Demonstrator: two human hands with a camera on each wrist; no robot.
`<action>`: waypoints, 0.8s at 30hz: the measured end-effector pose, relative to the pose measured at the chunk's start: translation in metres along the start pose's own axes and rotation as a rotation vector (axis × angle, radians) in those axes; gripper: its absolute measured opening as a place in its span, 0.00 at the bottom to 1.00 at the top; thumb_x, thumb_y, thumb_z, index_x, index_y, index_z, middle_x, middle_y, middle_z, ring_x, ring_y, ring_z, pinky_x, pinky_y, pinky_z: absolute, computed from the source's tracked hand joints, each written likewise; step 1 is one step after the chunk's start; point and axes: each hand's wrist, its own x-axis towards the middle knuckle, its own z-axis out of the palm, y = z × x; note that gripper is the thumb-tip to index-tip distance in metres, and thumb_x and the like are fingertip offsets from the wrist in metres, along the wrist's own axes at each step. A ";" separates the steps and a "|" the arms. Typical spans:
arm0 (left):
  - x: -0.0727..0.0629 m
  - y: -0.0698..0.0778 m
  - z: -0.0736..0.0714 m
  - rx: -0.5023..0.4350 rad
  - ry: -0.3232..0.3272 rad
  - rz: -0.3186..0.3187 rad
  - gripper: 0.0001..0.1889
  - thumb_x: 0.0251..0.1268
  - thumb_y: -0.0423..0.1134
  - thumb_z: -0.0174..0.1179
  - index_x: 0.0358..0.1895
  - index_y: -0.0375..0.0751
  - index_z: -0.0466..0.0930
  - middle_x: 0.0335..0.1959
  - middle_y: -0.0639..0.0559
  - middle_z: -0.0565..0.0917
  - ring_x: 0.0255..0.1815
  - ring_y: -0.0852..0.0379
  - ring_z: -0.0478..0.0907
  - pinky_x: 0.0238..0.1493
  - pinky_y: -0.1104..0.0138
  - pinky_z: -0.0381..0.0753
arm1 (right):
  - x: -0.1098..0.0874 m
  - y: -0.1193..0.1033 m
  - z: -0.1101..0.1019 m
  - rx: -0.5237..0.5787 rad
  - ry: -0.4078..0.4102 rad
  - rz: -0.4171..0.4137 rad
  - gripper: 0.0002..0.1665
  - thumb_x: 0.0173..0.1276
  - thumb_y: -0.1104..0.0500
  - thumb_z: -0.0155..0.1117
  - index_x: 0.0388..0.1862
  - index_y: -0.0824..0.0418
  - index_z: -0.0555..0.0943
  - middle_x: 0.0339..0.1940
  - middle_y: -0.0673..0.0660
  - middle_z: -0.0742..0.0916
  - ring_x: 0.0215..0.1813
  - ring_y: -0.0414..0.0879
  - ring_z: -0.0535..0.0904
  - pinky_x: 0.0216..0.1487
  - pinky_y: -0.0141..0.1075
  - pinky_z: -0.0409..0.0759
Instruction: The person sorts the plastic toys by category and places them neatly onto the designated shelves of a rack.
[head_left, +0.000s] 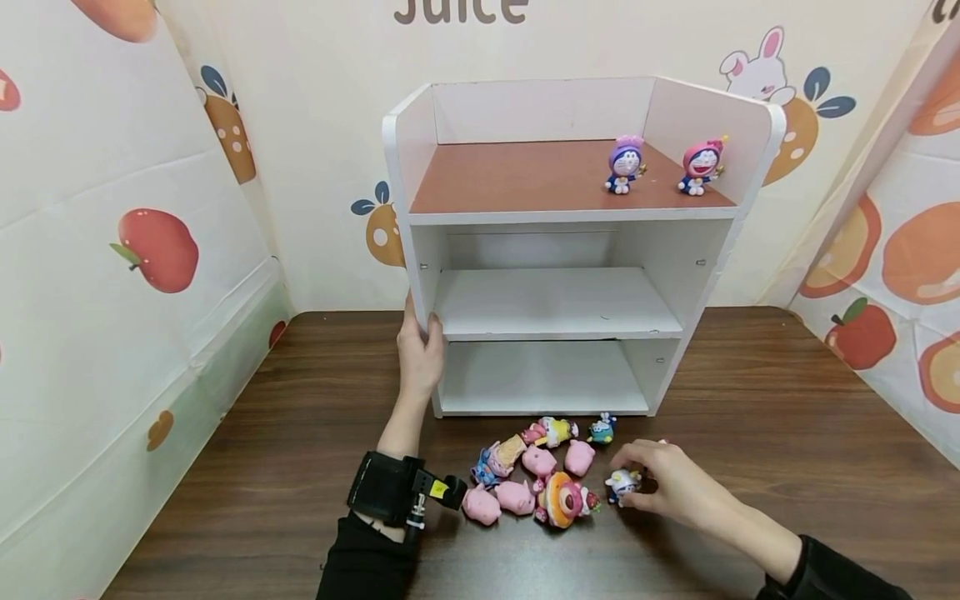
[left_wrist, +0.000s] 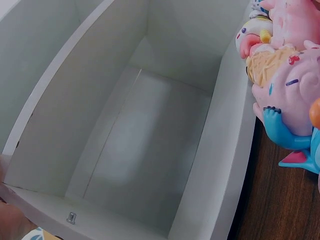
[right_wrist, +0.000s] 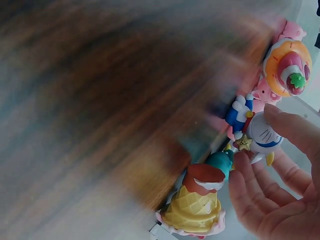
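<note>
My right hand (head_left: 675, 483) pinches a small white-and-blue cat figurine (head_left: 622, 485) between thumb and fingers, just right of a group of toys on the table. In the right wrist view, the cat figurine (right_wrist: 262, 132) lies sideways across the picture, a gold star at its front. With my left hand (head_left: 421, 350) I hold the left side panel of a white shelf (head_left: 551, 410), thumb at the front edge and fingers along the outside. Two hooded cat figurines, one purple (head_left: 625, 167) and one pink (head_left: 702, 168), stand at the right on its brown top board.
Before the shelf lie several pink pig figurines (head_left: 515, 497), a figurine with an orange ring (head_left: 562, 500), a blue-and-pink one (head_left: 495, 461), a yellow-and-white one (head_left: 557, 431) and a small teal one (head_left: 602, 428). Printed sheets hang behind the dark wooden table (head_left: 247, 500).
</note>
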 end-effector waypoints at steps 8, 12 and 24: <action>-0.001 -0.001 -0.001 0.003 -0.002 0.001 0.29 0.68 0.27 0.41 0.72 0.33 0.52 0.68 0.34 0.64 0.68 0.39 0.62 0.64 0.43 0.61 | 0.003 -0.003 -0.002 0.039 0.008 -0.018 0.18 0.41 0.67 0.76 0.33 0.58 0.81 0.31 0.45 0.83 0.34 0.32 0.75 0.32 0.32 0.75; -0.001 -0.001 -0.001 -0.002 -0.002 0.002 0.29 0.68 0.27 0.41 0.73 0.33 0.51 0.68 0.34 0.64 0.68 0.39 0.62 0.64 0.43 0.61 | 0.009 -0.010 -0.012 0.057 -0.020 0.011 0.17 0.45 0.68 0.74 0.36 0.60 0.81 0.33 0.48 0.84 0.35 0.35 0.76 0.32 0.32 0.78; 0.000 -0.001 -0.001 -0.005 0.004 0.008 0.29 0.67 0.26 0.42 0.72 0.33 0.52 0.67 0.33 0.65 0.67 0.39 0.62 0.63 0.43 0.61 | 0.041 -0.030 -0.052 0.011 0.149 -0.158 0.21 0.42 0.71 0.74 0.38 0.62 0.81 0.33 0.50 0.84 0.32 0.34 0.78 0.30 0.25 0.78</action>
